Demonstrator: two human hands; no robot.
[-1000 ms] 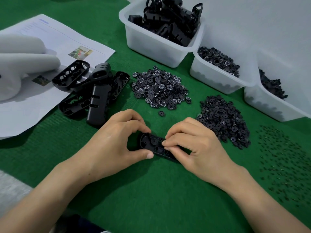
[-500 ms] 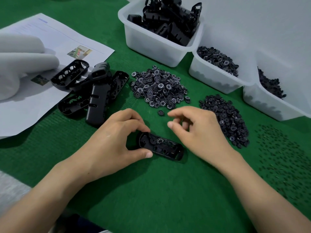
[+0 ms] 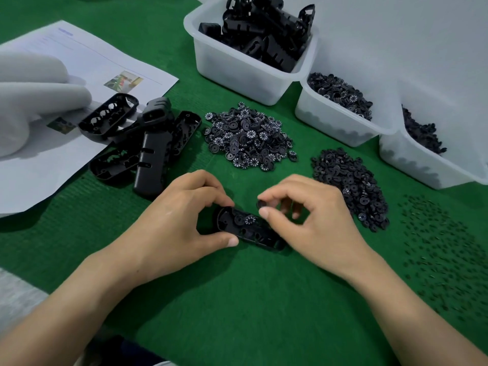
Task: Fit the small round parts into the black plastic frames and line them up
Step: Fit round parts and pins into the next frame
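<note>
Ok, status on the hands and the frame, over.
Left hand gripping frame. Right hand pinching a small round part just above it. One numbered wheel seated. Nothing in the way.

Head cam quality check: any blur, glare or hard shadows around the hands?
Head view: even light, no glare, soft shadows under the hands. Fingers of the right hand are slightly smeared; the left hand and the black frame it grips are sharper. The pins at the right edge look smudged, the white bulk at far left is soft.

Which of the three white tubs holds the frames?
The leftmost tub, heaped with long black frames; the middle tub and right tub hold only small round parts.
</note>
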